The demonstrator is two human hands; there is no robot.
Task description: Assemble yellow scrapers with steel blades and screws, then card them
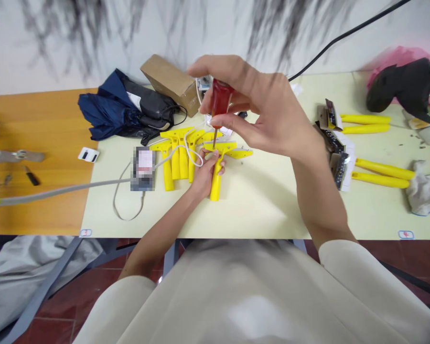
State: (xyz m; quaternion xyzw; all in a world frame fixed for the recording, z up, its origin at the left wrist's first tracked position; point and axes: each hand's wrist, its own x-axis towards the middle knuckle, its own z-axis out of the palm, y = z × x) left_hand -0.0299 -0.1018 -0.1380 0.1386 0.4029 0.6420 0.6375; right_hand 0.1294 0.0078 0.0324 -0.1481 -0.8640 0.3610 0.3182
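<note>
My right hand (258,105) is closed around the red handle of a screwdriver (222,98). Its thin shaft points down, and the tip meets the head of a yellow T-shaped scraper (215,184). My left hand (206,174) grips that scraper just below its head, with the handle pointing toward me. Another yellow piece (241,154) sticks out to the right from behind the scraper's head. Several more yellow scrapers (167,167) lie side by side to the left of my left hand, with a white cable (188,150) running over them.
Behind the scrapers are a cardboard box (174,81) and a dark blue folded umbrella or cloth (111,107). A blurred-out device (142,168) with cables lies left. At right are carded tools with yellow handles (383,172), a crumpled grey cloth (426,188) and a black bag-like item (397,86).
</note>
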